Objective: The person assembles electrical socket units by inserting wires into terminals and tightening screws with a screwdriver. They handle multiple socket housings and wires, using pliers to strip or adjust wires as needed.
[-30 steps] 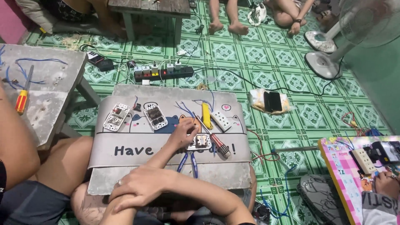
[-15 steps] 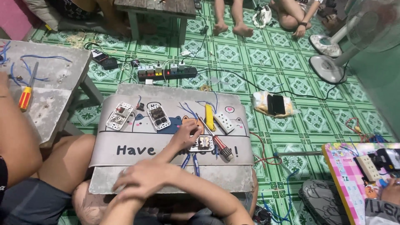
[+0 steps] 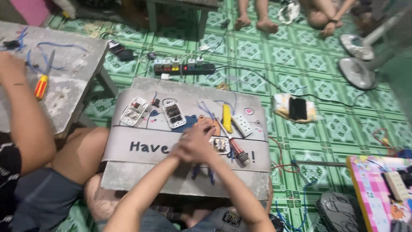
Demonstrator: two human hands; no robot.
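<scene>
Both hands meet mid-surface [image 3: 128, 180]: left hand [image 3: 189, 148] and right hand [image 3: 205, 136] overlap, fingers [image 3: 209, 125] curled over sth small. Can't tell what they grasp, or if clenched. Switch module [image 3: 220, 145] lies just right of the fingers, touching or nearly so. Its left edge is hidden by the hands; details blurry. It's small, square, white frame w/ dark centre, flat on the surface, w/ a screwdriver [image 3: 235, 146] beside it.

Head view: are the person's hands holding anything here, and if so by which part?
Both hands, left hand and right hand, are bunched together beside the small white switch module on the lap board. Motion blur hides whether they grip it or a wire.
</scene>
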